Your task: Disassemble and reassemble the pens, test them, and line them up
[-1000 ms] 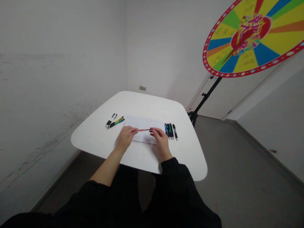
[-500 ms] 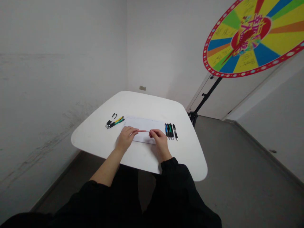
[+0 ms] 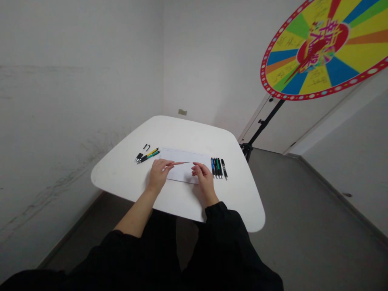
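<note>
My left hand [image 3: 158, 173] pinches a slim pink pen [image 3: 178, 163] between thumb and fingers. A thin dark tip sticks out of the pen and points right, over the white paper [image 3: 182, 174]. My right hand [image 3: 203, 173] hovers just beyond that tip, with a small gap between them. Its fingers are bent and slightly apart, and I see nothing in them.
Several pens [image 3: 148, 156] and loose pen parts lie left of the paper on the white table [image 3: 194, 131]. Several more pens [image 3: 217, 168] stand in a row at the right. A colourful prize wheel [image 3: 324, 48] on a black stand is beyond the table's right side.
My right fingers have come off the dark tip of the pink pen. My left hand has shifted slightly left and up with the pen.
</note>
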`<move>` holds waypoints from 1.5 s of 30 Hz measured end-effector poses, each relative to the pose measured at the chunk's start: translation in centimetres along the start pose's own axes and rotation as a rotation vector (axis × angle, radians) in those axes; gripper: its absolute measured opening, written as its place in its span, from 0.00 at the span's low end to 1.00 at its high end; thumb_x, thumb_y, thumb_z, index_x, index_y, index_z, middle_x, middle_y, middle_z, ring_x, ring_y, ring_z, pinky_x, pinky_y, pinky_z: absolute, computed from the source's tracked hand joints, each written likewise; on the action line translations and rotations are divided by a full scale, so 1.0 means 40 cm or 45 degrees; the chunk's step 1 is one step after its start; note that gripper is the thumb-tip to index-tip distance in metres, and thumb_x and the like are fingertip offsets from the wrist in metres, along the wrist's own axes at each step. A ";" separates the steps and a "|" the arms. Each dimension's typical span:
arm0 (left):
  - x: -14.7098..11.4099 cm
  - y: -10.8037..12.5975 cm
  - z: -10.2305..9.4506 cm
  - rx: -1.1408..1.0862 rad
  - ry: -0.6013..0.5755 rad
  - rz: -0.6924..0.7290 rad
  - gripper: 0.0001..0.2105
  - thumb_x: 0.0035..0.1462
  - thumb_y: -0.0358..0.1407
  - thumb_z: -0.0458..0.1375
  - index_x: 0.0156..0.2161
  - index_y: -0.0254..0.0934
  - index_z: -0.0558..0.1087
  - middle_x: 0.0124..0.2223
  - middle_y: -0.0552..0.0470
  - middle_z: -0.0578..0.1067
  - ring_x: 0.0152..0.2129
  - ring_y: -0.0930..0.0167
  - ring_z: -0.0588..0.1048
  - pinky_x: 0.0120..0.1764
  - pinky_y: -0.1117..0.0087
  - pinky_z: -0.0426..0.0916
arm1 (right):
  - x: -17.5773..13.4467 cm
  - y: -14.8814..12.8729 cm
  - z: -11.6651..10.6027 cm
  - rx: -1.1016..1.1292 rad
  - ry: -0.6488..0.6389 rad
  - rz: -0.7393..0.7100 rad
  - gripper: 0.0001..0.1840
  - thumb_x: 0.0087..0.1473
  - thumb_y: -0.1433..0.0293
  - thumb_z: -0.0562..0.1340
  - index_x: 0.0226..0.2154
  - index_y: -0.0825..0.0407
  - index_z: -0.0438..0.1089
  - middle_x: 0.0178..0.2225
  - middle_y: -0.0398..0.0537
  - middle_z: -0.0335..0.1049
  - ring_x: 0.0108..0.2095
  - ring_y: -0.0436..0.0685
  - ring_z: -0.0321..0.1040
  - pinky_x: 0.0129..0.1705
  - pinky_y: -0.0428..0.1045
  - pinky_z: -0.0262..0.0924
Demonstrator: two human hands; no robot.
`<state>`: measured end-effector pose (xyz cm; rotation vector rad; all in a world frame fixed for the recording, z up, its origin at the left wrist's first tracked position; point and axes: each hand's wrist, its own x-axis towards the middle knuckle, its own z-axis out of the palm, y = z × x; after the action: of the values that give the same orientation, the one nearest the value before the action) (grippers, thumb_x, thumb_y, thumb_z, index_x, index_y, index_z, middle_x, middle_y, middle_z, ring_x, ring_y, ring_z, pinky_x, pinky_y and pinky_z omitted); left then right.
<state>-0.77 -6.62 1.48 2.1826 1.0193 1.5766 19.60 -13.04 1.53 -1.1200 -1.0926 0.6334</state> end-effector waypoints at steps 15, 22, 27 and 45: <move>0.003 -0.032 -0.014 -0.031 0.391 -0.305 0.05 0.64 0.35 0.62 0.42 0.42 0.80 0.43 0.49 0.82 0.44 0.62 0.77 0.51 0.57 0.69 | 0.028 0.053 0.116 -0.961 -0.289 -0.515 0.10 0.65 0.70 0.62 0.42 0.48 0.80 0.38 0.52 0.74 0.43 0.62 0.68 0.48 0.56 0.65; 0.001 -0.039 -0.011 -0.046 0.398 -0.336 0.05 0.64 0.35 0.62 0.41 0.42 0.80 0.42 0.49 0.81 0.42 0.63 0.77 0.51 0.58 0.69 | 0.038 0.069 0.184 -1.219 -0.382 -0.470 0.12 0.66 0.74 0.60 0.45 0.50 0.79 0.44 0.56 0.71 0.46 0.63 0.63 0.49 0.56 0.62; 0.001 -0.044 -0.008 -0.060 0.405 -0.336 0.04 0.63 0.35 0.63 0.41 0.41 0.80 0.42 0.49 0.81 0.42 0.63 0.77 0.51 0.58 0.69 | 0.043 0.068 0.189 -1.320 -0.438 -0.431 0.10 0.65 0.75 0.60 0.41 0.52 0.79 0.44 0.56 0.70 0.46 0.64 0.60 0.49 0.55 0.60; 0.001 -0.045 -0.009 -0.057 0.323 -0.336 0.05 0.63 0.35 0.62 0.42 0.41 0.80 0.43 0.48 0.82 0.44 0.62 0.77 0.51 0.57 0.68 | 0.055 0.074 0.151 -0.420 0.009 -0.172 0.11 0.62 0.67 0.58 0.44 0.50 0.73 0.44 0.53 0.76 0.44 0.60 0.70 0.50 0.56 0.65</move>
<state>-1.78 -5.37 0.60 1.7634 1.2717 1.7571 15.20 -7.78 -0.18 -1.3144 -1.2858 0.3496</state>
